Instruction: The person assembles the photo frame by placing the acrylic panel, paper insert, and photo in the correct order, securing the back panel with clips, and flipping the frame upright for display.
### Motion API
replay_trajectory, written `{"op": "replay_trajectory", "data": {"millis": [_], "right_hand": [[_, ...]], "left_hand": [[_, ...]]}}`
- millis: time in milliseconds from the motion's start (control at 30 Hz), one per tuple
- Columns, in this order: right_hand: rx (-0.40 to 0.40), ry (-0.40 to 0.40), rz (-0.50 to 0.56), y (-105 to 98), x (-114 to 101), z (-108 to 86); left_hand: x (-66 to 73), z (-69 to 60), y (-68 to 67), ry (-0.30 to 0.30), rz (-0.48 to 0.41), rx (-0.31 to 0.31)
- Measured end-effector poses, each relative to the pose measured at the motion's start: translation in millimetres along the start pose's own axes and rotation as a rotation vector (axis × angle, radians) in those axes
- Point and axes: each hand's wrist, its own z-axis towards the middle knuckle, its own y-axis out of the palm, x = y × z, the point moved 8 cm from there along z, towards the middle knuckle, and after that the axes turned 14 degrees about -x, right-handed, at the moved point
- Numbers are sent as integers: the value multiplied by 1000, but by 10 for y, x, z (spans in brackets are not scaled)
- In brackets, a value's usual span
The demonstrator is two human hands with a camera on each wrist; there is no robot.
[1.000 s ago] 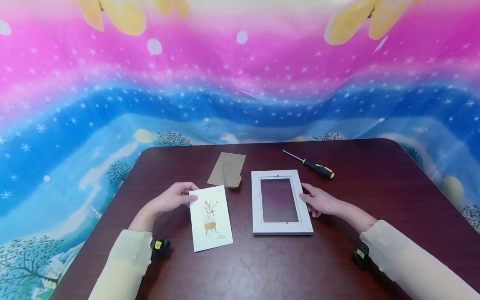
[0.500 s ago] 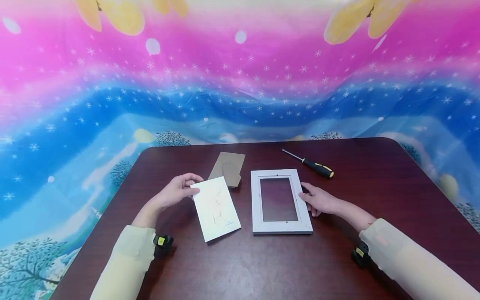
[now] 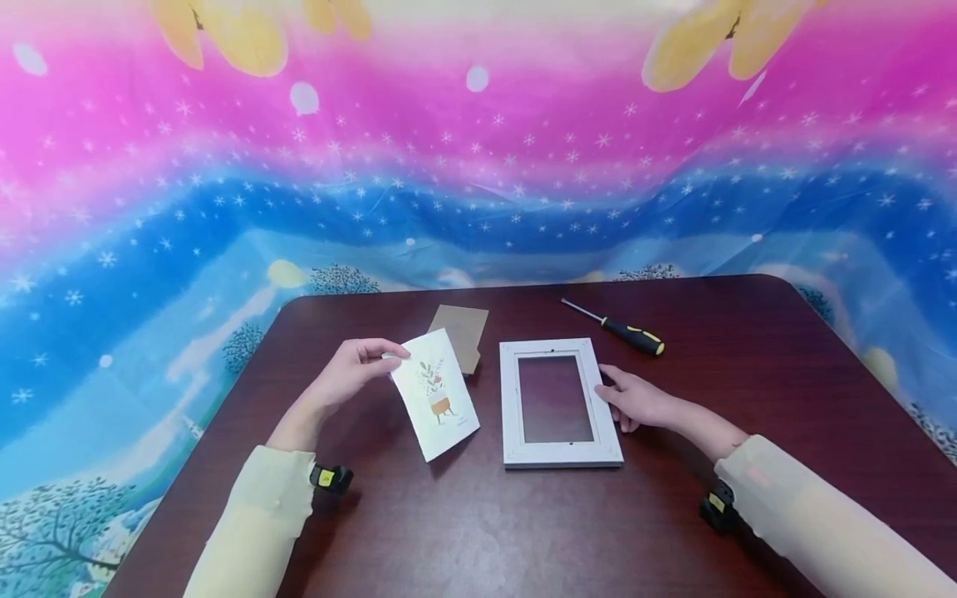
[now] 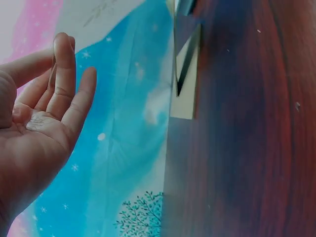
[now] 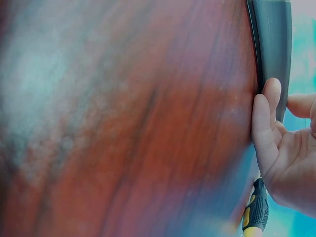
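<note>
A white card with a potted-plant print [image 3: 436, 399] hangs tilted from the left hand [image 3: 345, 375], pinched at its upper left corner between thumb and fingers. In the left wrist view the left hand [image 4: 47, 106] shows its thumb meeting a fingertip, other fingers extended. A white frame [image 3: 511, 407] lies on the table with its centre opening facing up. The right hand [image 3: 639, 400] grips the frame's right edge, thumb on top; in the right wrist view the right hand [image 5: 291, 158] has its fingers at the frame's side [image 5: 275, 49].
A brown backing board [image 3: 467, 328] lies behind the card, partly covered by it; its raised piece shows in the left wrist view. A screwdriver with a black and yellow handle [image 3: 634, 335] lies behind the frame. The dark red table [image 3: 478, 531] backs onto a patterned cloth [image 3: 478, 166].
The left hand has moved up and slightly right with the card, which is now tilted and raised, covering part of the backing board. The right hand and frame have stayed in place.
</note>
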Motion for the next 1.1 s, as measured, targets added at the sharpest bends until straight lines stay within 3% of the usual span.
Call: {"op": "replay_trajectory", "data": {"millis": [333, 567, 833, 933, 1100], "right_hand": [[2, -1, -1, 0, 11, 10], [2, -2, -7, 2, 17, 7], [8, -9, -10, 2, 18, 7], [8, -8, -6, 4, 20, 6], [8, -5, -8, 5, 20, 5]], "left_hand": [[225, 86, 141, 66, -50, -78], [342, 186, 219, 88, -67, -99], [430, 323, 368, 110, -132, -210], [457, 372, 408, 141, -100, -220], [533, 445, 414, 217, 34, -146]]}}
